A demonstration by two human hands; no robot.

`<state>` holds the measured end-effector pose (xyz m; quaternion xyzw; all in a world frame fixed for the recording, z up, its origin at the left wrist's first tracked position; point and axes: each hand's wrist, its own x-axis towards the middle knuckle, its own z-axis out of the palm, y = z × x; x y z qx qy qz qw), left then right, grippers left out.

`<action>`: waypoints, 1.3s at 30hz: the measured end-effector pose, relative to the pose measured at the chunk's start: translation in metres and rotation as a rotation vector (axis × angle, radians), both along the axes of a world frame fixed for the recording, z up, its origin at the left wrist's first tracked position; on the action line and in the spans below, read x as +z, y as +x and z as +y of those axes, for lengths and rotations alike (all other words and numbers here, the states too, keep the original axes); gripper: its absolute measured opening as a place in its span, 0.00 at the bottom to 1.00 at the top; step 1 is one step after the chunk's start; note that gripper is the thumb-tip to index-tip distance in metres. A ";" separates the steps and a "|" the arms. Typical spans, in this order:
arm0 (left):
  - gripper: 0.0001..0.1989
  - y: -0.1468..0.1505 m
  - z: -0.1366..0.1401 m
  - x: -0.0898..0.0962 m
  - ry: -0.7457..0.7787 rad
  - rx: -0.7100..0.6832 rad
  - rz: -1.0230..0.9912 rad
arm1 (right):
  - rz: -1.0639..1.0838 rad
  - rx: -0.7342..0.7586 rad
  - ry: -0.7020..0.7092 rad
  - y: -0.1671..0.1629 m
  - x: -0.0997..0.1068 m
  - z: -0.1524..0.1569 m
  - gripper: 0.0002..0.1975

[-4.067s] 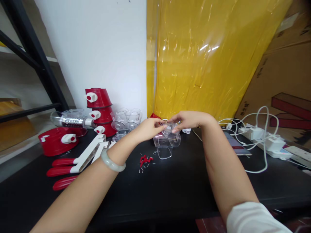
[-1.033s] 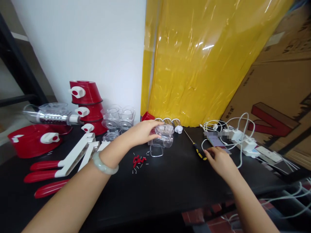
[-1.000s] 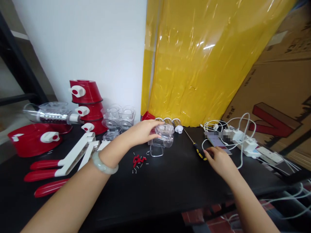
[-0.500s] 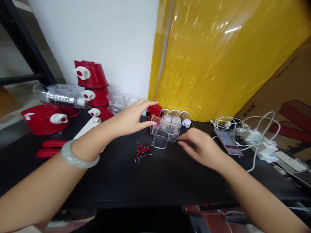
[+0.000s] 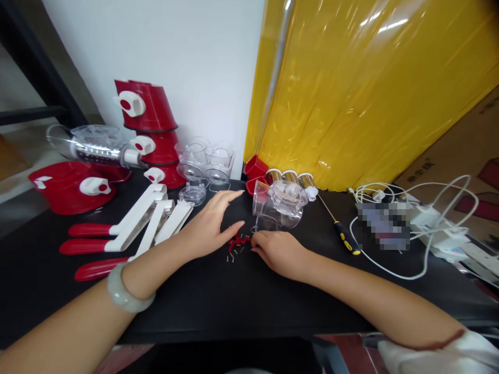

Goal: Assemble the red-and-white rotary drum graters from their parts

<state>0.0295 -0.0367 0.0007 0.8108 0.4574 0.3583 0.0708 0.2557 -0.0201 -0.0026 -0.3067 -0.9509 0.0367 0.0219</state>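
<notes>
My left hand [image 5: 212,223] hovers over the black table with thumb and fingers spread apart, holding nothing. Close to its thumb lies a small pile of red plastic pieces [image 5: 238,241] with several screws [image 5: 233,256] scattered round it. My right hand [image 5: 278,252] reaches down to the right edge of that pile, its fingers curled together; whatever they pinch is hidden. Just behind it a clear plastic housing [image 5: 280,205] with a round opening lies on its side, apart from both hands. Behind the housing stand several metal grater drums [image 5: 290,177] with white ends, beside red plastic parts [image 5: 255,169].
On the left are white cranks with red handles [image 5: 93,245], stacked red bases [image 5: 150,117] and clear housings [image 5: 206,161]. A screwdriver [image 5: 346,239] lies right, near white cables [image 5: 409,275] and chargers. A yellow plastic-wrapped panel [image 5: 331,104] rises behind.
My right hand has moved left, from beside the clear housing to the pile of red pieces and screws. My left hand has drawn away from the housing, which now stands untouched.
</notes>
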 end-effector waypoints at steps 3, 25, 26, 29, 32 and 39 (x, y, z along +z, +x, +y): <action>0.27 -0.002 -0.001 0.000 -0.015 0.003 0.011 | 0.002 0.024 0.035 0.000 -0.003 -0.001 0.06; 0.20 0.019 -0.020 0.005 -0.473 -0.143 -0.547 | 0.219 0.168 0.580 -0.028 0.057 -0.008 0.09; 0.20 0.019 -0.020 0.005 -0.484 -0.148 -0.581 | 0.228 0.171 0.583 -0.028 0.058 -0.007 0.09; 0.20 0.018 -0.019 0.004 -0.502 -0.165 -0.659 | 0.272 0.170 0.578 -0.028 0.064 -0.006 0.09; 0.19 0.016 -0.020 0.002 -0.507 -0.200 -0.711 | 0.292 0.163 0.578 -0.031 0.068 -0.006 0.10; 0.18 0.019 -0.021 -0.005 -0.542 -0.264 -0.814 | 0.262 0.167 0.578 -0.035 0.065 -0.008 0.08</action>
